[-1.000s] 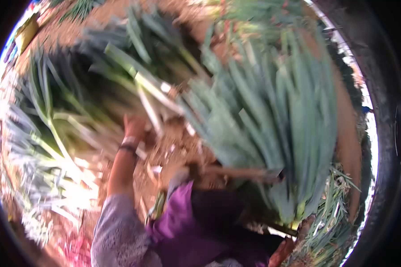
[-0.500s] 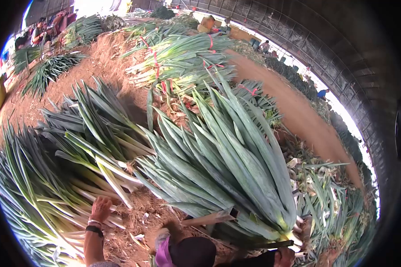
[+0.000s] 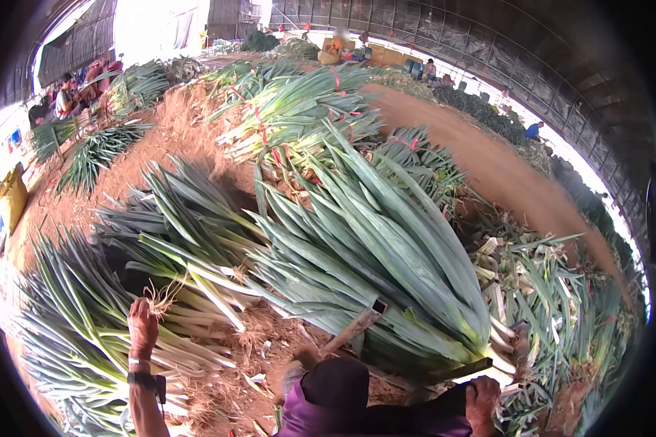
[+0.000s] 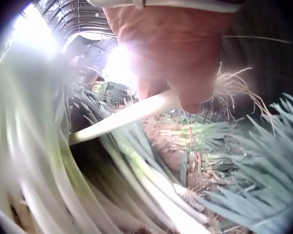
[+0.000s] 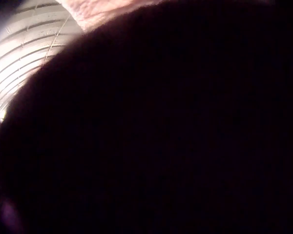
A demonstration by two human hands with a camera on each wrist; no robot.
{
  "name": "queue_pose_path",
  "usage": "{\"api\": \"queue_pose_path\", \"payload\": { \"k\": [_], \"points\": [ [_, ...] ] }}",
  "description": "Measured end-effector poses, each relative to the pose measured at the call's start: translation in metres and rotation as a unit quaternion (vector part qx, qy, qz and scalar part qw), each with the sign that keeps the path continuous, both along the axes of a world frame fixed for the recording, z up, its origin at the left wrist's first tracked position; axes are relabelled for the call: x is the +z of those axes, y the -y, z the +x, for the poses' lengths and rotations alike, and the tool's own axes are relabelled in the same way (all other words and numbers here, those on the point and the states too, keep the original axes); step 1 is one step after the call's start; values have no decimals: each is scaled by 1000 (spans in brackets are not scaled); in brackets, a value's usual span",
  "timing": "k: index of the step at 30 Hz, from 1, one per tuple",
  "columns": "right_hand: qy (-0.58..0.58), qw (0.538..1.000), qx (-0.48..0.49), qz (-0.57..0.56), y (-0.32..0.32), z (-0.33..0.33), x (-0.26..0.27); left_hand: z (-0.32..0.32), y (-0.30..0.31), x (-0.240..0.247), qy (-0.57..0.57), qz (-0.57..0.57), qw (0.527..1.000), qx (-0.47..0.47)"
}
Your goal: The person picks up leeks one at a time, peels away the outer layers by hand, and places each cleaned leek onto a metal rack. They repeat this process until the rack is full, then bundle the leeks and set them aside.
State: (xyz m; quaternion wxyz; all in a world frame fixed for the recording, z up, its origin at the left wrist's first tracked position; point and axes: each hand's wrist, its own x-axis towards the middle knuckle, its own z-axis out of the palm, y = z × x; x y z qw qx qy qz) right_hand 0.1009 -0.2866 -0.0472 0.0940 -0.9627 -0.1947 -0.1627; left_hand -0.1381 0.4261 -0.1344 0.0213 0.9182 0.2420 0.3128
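My left hand (image 3: 143, 328) grips a long green onion near its root end, above the left pile. In the left wrist view, the onion's white stalk (image 4: 129, 117) slants down left from the fingers, with stringy roots (image 4: 234, 90) sticking out on the other side. Below lies a pile of loose green onions (image 3: 189, 331), white ends toward me. My right hand (image 3: 482, 404) rests on dark cloth at my lap, its fingers loosely curled. Beside it lies a big bunch of green onions (image 3: 386, 255) across a low frame (image 3: 357, 326). Dark cloth blocks most of the right wrist view.
Bundles tied with red bands (image 3: 299, 109) lie ahead on the soil. Loose leaves and trimmings (image 3: 539, 306) heap up at the right. A yellow sack (image 3: 11, 197) stands far left. Several people sit farther back under the arched roof.
My left hand has gone from reaching among the stalks of the left pile to holding up one green onion by its root end. The head view has tilted up and steadied.
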Motion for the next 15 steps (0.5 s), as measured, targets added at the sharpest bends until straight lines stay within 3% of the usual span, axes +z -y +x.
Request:
{"api": "queue_pose_path", "payload": {
  "k": [5,11,15],
  "points": [
    [6,1000,11,14,-2,-5,4,12,83,84,53,78,995,-39],
    [10,1000,15,24,0,1,-4,3,131,121,86,78,993,-34],
    [7,1000,1,22,-7,1,-8,3,171,140,98,57,990,-86]
  ]
}}
